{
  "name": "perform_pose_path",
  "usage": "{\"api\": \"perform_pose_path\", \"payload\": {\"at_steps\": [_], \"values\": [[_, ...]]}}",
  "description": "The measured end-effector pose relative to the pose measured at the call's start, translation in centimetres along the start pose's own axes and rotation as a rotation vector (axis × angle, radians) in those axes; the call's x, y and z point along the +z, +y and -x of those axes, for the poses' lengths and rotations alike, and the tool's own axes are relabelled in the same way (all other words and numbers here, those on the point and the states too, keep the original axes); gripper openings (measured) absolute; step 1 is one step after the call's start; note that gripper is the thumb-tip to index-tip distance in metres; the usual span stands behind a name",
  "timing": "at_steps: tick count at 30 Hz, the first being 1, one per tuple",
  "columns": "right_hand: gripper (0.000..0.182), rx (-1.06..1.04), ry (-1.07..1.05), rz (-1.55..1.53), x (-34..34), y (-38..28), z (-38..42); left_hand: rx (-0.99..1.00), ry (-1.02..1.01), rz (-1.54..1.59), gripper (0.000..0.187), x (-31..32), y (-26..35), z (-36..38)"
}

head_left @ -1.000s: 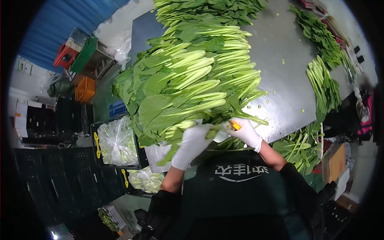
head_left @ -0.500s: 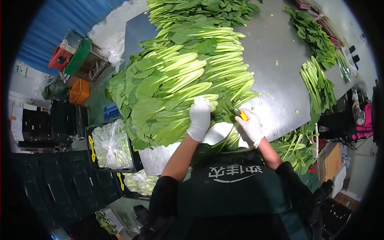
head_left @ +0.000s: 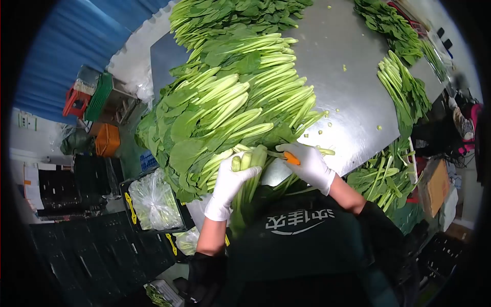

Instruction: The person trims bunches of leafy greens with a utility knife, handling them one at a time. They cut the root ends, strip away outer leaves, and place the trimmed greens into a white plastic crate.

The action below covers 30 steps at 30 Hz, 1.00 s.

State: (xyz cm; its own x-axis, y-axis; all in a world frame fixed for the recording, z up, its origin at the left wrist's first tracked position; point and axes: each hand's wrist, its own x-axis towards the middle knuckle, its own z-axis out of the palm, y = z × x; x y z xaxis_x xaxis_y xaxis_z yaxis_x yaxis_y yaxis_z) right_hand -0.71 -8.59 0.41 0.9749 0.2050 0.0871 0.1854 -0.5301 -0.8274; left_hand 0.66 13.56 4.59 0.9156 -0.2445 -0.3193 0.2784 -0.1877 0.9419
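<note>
My left hand, in a white glove, is closed around a few thick choy sum stalks, their pale ends pointing up and leaves hanging toward my apron. My right hand, gloved too, grips a small knife by its orange handle, just right of those stalks. Its blade is hard to make out. Beyond both hands lies a large heap of choy sum, stems pointing right and leaves left, on a metal table.
Loose greens fill a container at the table's near right edge. More bunches lie on the right side. Cut stem bits are scattered on the metal. At left, a black crate holds bagged greens.
My left hand has moved from the heap toward my body and now has stalks standing in its grip. The right hand, with the knife, has shifted slightly left and nearer to them.
</note>
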Motion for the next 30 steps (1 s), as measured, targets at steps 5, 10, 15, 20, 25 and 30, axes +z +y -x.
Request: {"api": "perform_pose_path", "payload": {"at_steps": [5, 10, 15, 20, 25, 30], "values": [[0.030, -0.091, 0.022, 0.030, 0.1, 0.5, 0.3, -0.081, -0.089, 0.132, 0.035, 0.2, -0.7, -0.2], [0.027, 0.046, -0.210, 0.140, 2.0, 4.2, 0.0, -0.094, -0.286, 0.214, 0.037, -0.5, -0.4, 0.0], [0.025, 0.323, -0.270, -0.297, 0.0, 1.7, 0.4, -0.104, -0.313, 0.352, 0.040, -0.6, -1.6, -0.4], [0.028, 0.175, -0.308, -0.930, -1.6, -1.5, -2.0, -0.112, -0.414, 0.528, 0.046, 0.8, -2.8, -2.2], [0.025, 0.208, -0.182, -0.807, -0.3, -0.5, -2.9, 0.016, -0.116, 0.194, 0.029, 1.8, -1.3, -1.5], [0.022, 0.236, -0.121, -0.810, 1.9, -0.7, -2.9, 0.135, 0.060, -0.117, 0.028, 1.9, -1.7, -1.5]]}}
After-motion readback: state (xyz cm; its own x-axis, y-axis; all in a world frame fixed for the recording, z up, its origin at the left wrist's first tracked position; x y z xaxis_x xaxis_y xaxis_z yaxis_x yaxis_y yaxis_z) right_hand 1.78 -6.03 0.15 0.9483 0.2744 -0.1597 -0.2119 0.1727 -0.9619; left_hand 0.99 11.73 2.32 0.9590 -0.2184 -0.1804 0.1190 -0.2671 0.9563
